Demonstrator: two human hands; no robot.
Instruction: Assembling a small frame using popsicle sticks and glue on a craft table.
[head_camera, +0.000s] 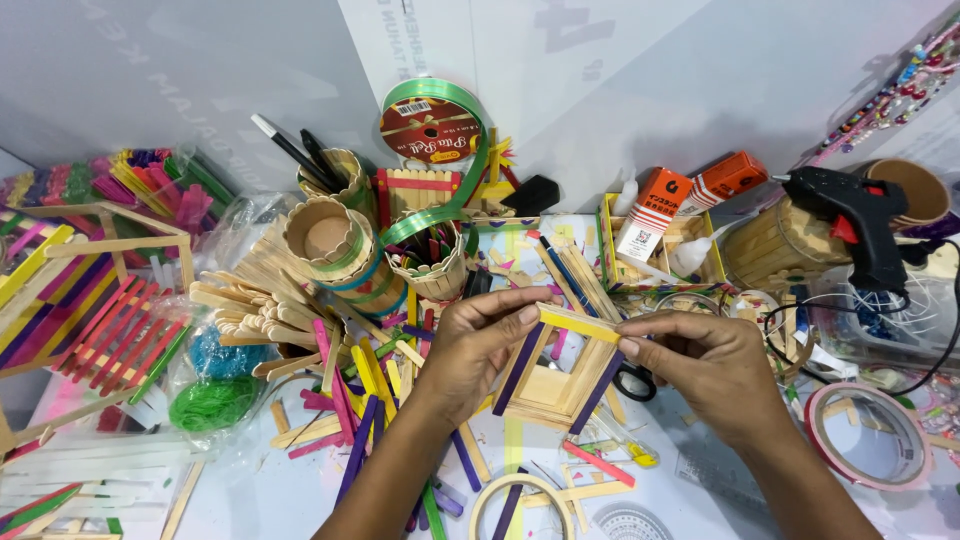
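My left hand (478, 345) and my right hand (705, 362) hold a small box frame of craft sticks (556, 377) between them above the table. The frame has purple side sticks, a plain wooden base and a yellow stick (580, 323) across its top. The fingertips of both hands pinch that yellow stick, the left at its left end, the right at its right end. Black scissors (634, 382) lie partly hidden under the frame and my right hand.
Loose coloured sticks (350, 400) litter the table. Stick-built cups (335, 245) and a green ribbon spool (430, 125) stand behind. A black glue gun (855, 215) rests at right, a tape roll (868, 435) lower right, a coloured stick structure (100, 310) at left.
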